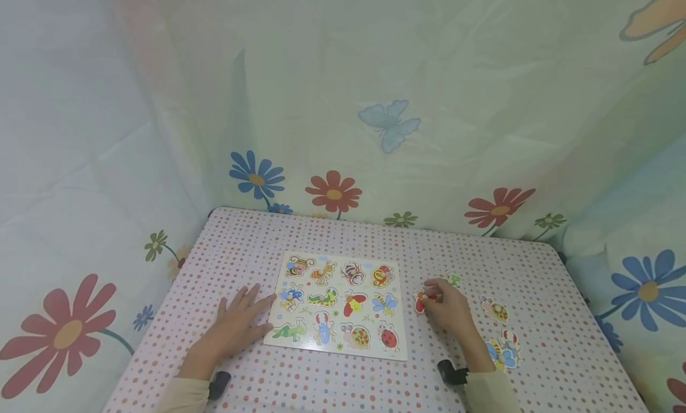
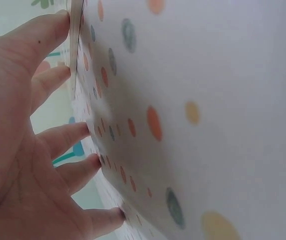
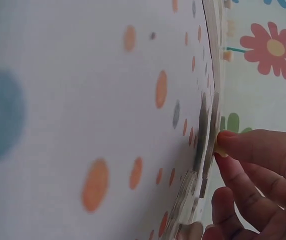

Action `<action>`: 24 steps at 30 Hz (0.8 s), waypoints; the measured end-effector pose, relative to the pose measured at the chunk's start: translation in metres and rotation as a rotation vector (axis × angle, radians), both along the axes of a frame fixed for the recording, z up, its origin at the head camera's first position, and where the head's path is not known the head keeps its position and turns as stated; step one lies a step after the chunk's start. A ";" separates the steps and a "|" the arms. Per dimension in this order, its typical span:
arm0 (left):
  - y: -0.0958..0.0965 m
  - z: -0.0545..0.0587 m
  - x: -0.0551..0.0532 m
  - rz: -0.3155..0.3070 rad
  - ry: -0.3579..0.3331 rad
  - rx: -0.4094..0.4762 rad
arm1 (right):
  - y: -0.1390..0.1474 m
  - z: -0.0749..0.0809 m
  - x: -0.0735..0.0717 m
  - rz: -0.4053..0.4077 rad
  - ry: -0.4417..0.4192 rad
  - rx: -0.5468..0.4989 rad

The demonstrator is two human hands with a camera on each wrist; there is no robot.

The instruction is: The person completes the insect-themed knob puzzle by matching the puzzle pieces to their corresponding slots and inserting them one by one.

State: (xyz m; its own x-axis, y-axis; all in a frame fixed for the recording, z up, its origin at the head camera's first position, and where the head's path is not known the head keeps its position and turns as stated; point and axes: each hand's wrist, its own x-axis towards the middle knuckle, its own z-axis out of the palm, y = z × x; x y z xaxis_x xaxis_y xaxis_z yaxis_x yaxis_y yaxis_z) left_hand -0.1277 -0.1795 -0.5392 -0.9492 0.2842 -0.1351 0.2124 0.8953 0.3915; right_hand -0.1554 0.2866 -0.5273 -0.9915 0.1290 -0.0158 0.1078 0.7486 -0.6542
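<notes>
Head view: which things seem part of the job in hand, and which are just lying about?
Likely the job:
board, touched by the left hand
red piece, pinched in the right hand
loose pieces, right of the board

Just there:
dotted cloth
flowered backdrop

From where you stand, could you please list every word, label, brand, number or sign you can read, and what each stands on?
None: I see only pictures or dots, no writing, on the insect puzzle board, loose pieces, polka-dot tablecloth and flower-print backdrop.
Any marks on the wrist cameras are too small to read.
</notes>
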 end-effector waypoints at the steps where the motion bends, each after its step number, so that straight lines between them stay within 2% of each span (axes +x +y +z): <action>1: 0.000 0.000 0.000 -0.002 0.002 0.000 | -0.001 0.000 0.000 0.008 0.010 -0.004; 8: -0.001 -0.001 -0.001 -0.003 0.007 0.012 | -0.021 0.008 -0.001 0.069 0.031 -0.010; 13: -0.002 -0.001 0.000 -0.004 0.019 0.013 | -0.043 0.013 -0.004 0.135 0.076 0.001; 24: -0.001 0.000 0.000 -0.006 0.005 0.002 | -0.088 0.015 -0.008 0.266 0.143 -0.040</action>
State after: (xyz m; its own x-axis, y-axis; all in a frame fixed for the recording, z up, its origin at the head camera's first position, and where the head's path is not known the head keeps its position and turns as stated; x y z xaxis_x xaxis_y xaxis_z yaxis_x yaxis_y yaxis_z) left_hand -0.1274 -0.1805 -0.5391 -0.9480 0.2906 -0.1296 0.2202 0.8933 0.3917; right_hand -0.1636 0.1990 -0.5121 -0.9830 -0.1333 0.1263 -0.1836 0.7114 -0.6784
